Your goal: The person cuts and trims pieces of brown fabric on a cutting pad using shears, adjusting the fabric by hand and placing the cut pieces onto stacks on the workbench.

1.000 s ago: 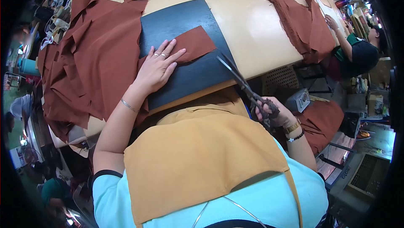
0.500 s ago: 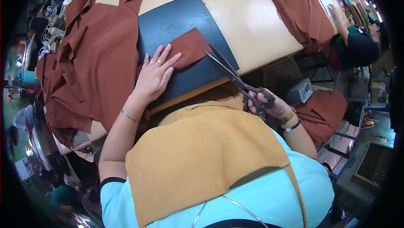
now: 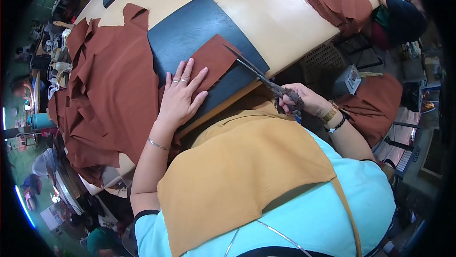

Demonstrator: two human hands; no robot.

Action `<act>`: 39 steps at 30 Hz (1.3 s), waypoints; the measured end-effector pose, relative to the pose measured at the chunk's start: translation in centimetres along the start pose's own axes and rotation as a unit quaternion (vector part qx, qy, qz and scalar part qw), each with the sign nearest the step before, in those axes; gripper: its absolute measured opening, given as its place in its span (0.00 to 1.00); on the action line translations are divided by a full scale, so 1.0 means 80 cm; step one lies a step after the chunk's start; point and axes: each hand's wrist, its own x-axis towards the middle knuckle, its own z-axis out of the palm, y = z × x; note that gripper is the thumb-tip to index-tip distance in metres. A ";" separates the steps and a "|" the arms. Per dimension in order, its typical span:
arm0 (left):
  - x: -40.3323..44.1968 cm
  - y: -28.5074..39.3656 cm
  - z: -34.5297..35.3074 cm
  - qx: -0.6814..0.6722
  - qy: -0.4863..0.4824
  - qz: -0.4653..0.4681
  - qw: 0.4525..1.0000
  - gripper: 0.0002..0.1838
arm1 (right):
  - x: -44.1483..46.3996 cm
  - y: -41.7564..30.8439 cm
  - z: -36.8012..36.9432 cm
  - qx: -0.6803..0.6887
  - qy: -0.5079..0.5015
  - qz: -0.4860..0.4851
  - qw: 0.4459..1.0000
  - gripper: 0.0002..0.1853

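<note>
I judge that trimming the rust-brown fabric piece (image 3: 213, 58) is in hand
It lies on the black mat (image 3: 183, 22); left hand (image 3: 180, 96), fingers wide, over it; right hand (image 3: 298, 99), fingers round the scissors (image 3: 260, 74), blades at its edge; next calls for firm pinning

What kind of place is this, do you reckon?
Likely a sewing or fabric-cutting workshop: scissors in the right hand, a brown cloth piece on a dark board, and another person at the same table.
</note>
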 end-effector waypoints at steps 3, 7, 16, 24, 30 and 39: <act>-0.001 -0.004 0.004 0.004 0.009 0.007 1.000 0.29 | 0.004 0.003 0.001 -0.006 0.010 0.006 1.000 0.12; -0.003 -0.004 0.002 0.000 0.005 0.011 1.000 0.28 | 0.003 -0.001 0.005 -0.005 0.008 -0.008 1.000 0.10; -0.001 -0.004 0.003 0.006 0.002 0.016 1.000 0.29 | 0.002 -0.008 0.008 -0.032 0.032 0.014 0.999 0.10; -0.003 -0.004 0.002 0.010 0.003 0.014 1.000 0.29 | -0.013 -0.006 0.010 -0.053 0.051 0.027 0.997 0.11; -0.002 -0.003 0.001 0.012 0.003 0.016 1.000 0.31 | -0.033 -0.006 0.003 -0.074 0.051 0.051 0.995 0.11; -0.004 0.005 0.001 0.019 -0.012 0.035 0.999 0.34 | -0.009 -0.003 0.016 -0.027 0.047 -0.004 0.999 0.10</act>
